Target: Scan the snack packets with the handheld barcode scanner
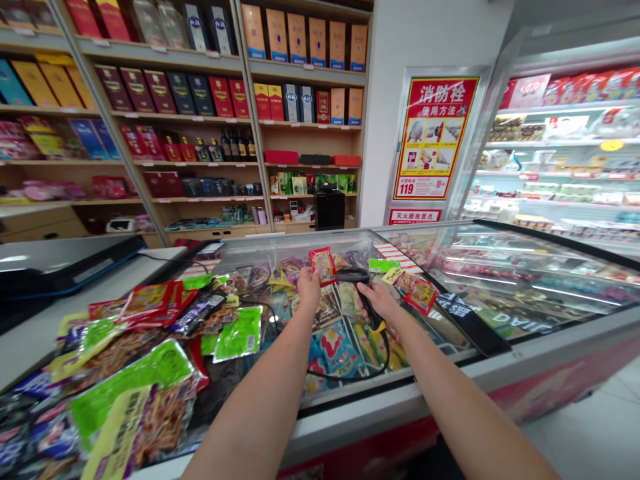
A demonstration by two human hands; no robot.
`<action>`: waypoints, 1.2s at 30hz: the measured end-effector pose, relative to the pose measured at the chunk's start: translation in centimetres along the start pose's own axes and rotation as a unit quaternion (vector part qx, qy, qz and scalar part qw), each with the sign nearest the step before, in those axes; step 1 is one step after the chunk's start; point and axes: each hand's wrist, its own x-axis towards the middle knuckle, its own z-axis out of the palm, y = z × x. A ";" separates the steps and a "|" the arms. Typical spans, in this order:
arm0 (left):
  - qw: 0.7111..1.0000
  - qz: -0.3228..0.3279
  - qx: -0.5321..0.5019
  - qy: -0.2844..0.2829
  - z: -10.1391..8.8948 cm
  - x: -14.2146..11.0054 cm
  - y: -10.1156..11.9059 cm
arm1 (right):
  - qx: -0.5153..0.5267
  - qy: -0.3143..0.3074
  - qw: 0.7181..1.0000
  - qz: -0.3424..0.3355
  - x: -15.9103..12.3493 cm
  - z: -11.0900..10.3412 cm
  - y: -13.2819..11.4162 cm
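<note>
Over the freezer's glass lid (295,393), my left hand (309,288) grips a small red snack packet (323,265) by its edge. My right hand (379,300) is wrapped round the handle of a black barcode scanner (353,274) with a yellow part at its base. The scanner's head points left, close to the packet. Its black cable (386,353) loops down across the glass. Right of my right hand lie another red packet (421,295) and a green packet (384,265) on the lid.
A heap of snack packets, with a bright green one (239,333) at its edge, covers the left. Behind it stands a flat black device (65,267). A long black strip (473,323) lies on the right. Shelves of boxed goods (300,120) line the back wall.
</note>
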 end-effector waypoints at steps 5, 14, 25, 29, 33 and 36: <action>1.000 0.003 -0.026 0.000 0.4 0.2 -0.5 | -0.001 0.000 1.000 0.007 -0.3 0.1 -0.4; 0.998 -0.010 -0.060 -0.003 0.7 0.4 -0.8 | -0.016 -0.003 1.000 0.018 -0.4 0.0 -0.5; 0.999 -0.029 0.002 0.025 0.0 -0.3 0.5 | 0.032 0.004 0.999 0.026 -0.5 0.8 -0.5; 0.997 -0.032 0.045 0.049 -1.7 -0.7 1.8 | 0.051 -0.018 0.998 0.030 -0.4 2.0 -0.5; 0.994 -0.016 0.092 0.058 -5.2 -0.5 2.8 | 0.044 -0.051 0.998 0.015 -0.1 4.3 -1.1; 0.988 -0.015 0.124 0.087 -8.9 0.0 3.1 | 0.045 -0.081 0.996 0.009 0.2 7.2 -1.9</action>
